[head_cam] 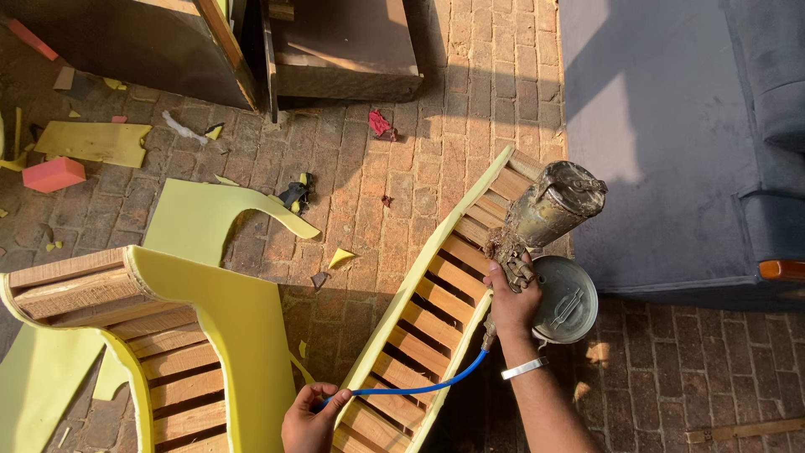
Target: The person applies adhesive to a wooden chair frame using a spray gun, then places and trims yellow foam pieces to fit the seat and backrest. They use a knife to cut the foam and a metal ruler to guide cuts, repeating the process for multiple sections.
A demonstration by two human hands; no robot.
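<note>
From the head camera we look down on a brick floor (402, 180) littered with foam scraps, where our right hand (509, 295) grips a crusted spray gun (549, 210) by its handle, fingers pressed together around it, so the dirty nozzle end points up and away over the floor's right side. A round metal cup lid (566, 299) sits just beside and behind that hand, part of the gun's pot, and a silver bracelet (524, 367) rings the wrist; the forearm rises from the lower edge, wrist bent slightly back. Our left hand (310, 415), low near the bottom edge, pinches the blue air hose (419, 387) between thumb and curled fingers, seemingly to keep the line clear of the work, the hose running taut-ish up to the gun's base. Between the two hands lies a slatted wooden frame (436, 310) edged with yellow foam, leaning diagonally across the floor. A second foam-covered frame (168, 335) rests at the lower left corner, with a loose yellow foam sheet (210, 218) above it. A grey upholstered sofa (671, 126) fills the right edge.
</note>
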